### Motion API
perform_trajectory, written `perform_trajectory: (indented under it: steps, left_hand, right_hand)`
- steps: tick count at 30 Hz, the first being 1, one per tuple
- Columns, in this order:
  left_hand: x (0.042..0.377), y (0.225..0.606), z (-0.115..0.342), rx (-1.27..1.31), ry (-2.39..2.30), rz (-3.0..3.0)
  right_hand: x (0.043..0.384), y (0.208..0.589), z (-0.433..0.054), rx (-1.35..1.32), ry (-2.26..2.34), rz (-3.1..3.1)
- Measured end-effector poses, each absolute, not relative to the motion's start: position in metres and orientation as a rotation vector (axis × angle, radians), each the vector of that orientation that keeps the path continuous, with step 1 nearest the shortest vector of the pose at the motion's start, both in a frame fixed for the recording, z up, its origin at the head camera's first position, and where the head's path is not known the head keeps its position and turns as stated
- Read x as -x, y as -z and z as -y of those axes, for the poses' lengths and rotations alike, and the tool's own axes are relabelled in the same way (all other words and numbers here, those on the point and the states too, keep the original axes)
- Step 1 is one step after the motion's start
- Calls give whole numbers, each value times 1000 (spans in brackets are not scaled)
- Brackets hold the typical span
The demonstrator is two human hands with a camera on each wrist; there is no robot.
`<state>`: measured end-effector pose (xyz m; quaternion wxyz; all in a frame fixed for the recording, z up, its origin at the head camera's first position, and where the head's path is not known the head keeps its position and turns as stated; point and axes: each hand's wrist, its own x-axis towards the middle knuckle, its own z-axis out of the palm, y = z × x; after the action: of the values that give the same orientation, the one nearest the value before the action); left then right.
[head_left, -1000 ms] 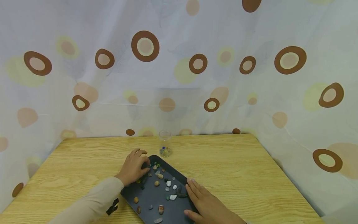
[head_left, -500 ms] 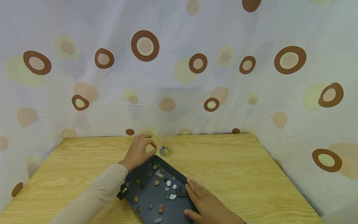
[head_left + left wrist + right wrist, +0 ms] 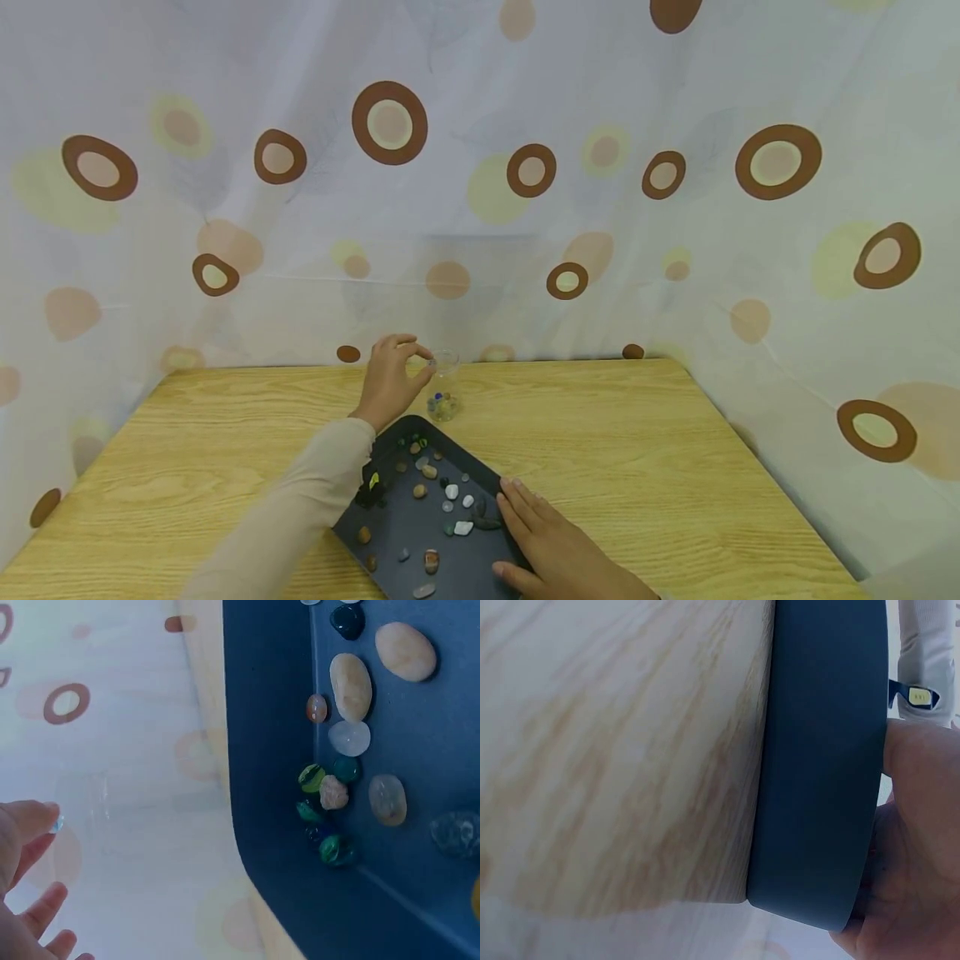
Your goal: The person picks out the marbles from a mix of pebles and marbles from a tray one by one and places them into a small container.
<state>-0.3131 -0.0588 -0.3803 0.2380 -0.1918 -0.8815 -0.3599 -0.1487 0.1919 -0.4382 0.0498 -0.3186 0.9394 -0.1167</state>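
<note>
My left hand pinches a small pale-blue glass marble between thumb and forefinger, at the left of a clear glass jar's mouth. The glass jar stands upright on the table, with several small coloured marbles at its bottom. In front of it lies a dark tray holding scattered pebbles and glass marbles. My right hand rests on the tray's right rim, fingers fairly straight. In the right wrist view the same hand lies over the rim, its fingertips partly hidden.
White pebbles, brown stones and green marbles lie in the tray. The wooden table extends to a patterned cloth hanging behind it. My left forearm crosses above the tray's left side.
My left hand has risen from the tray's far left corner, moving forward and right to the jar's mouth with the marble. The right hand and tray have stayed put.
</note>
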Motion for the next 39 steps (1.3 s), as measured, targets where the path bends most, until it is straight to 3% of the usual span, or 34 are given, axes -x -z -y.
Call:
perform_trajectory:
  steps: [18,39]
  left_hand:
    - [320,392,34,273,1060,2364]
    - [319,392,30,189,1235,2411]
  right_hand:
    - [150,437,-191,950,336,-2852]
    - [150,436,-192,974,358,-2855]
